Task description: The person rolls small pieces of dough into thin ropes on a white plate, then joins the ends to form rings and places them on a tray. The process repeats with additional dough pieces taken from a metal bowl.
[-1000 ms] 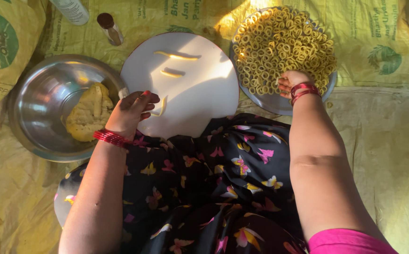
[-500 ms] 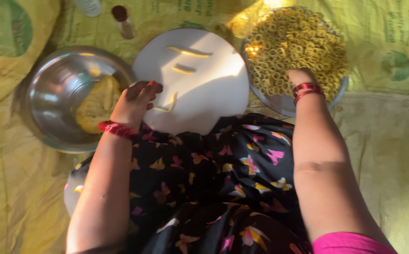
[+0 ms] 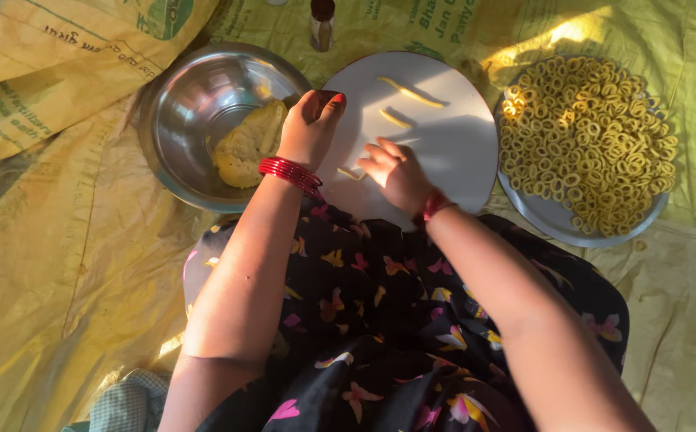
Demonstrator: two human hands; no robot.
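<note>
At the far left, yellow printed sacking (image 3: 68, 240) covers the floor, and on it sits a steel bowl (image 3: 196, 104) holding a lump of yellow dough (image 3: 245, 144) against its right inner wall. Just right of the dough, the left hand (image 3: 309, 128) hangs over the seam between bowl rim and a round white board (image 3: 444, 152), its fingers curled shut in a loose fist; whether they pinch a bit of dough cannot be told. Next comes a short dough strip (image 3: 351, 173) lying on the near-left part of the board, its long axis running roughly left to right. The right hand (image 3: 396, 172) rests immediately to the strip's right, fingers (image 3: 376, 152) half spread and pointing left toward it, touching or almost touching its end, gripping nothing; this hand is the nearer of the two to the strip. Farther up the board lie two more strips (image 3: 410, 93), slanted, well apart from both hands. At the right, a steel plate (image 3: 556, 220) is heaped with small dough rings (image 3: 588, 136). A small dark-capped bottle (image 3: 321, 24) stands beyond the board.
</note>
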